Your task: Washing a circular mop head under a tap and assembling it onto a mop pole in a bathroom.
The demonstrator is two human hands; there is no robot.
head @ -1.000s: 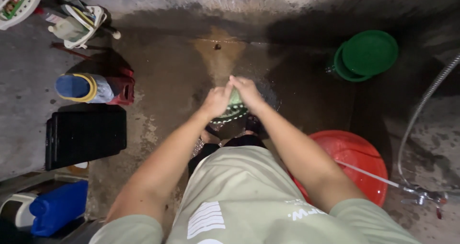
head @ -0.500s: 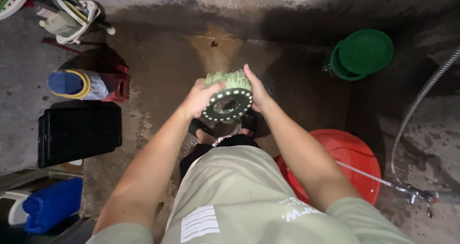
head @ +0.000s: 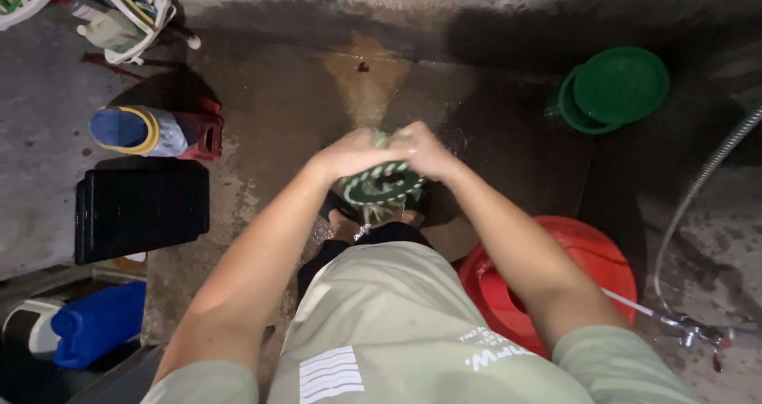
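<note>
Both hands clasp a small round green item with a dark middle and pale spots, the green round thing, held over a wet concrete floor. My left hand wraps its left top side. My right hand covers the right top side. The two hands meet above it, so most of its top is hidden. Water drips beneath it. My feet in dark sandals show just below.
A red basin sits at my right, green basins farther back right, a tap with hose at right. On the left are a black crate, a blue jug, a blue-and-yellow container and a red stool.
The green thing was raised and turned face-up half a second ago; now both hands have closed over it and lowered it again, and drops of water fall.
</note>
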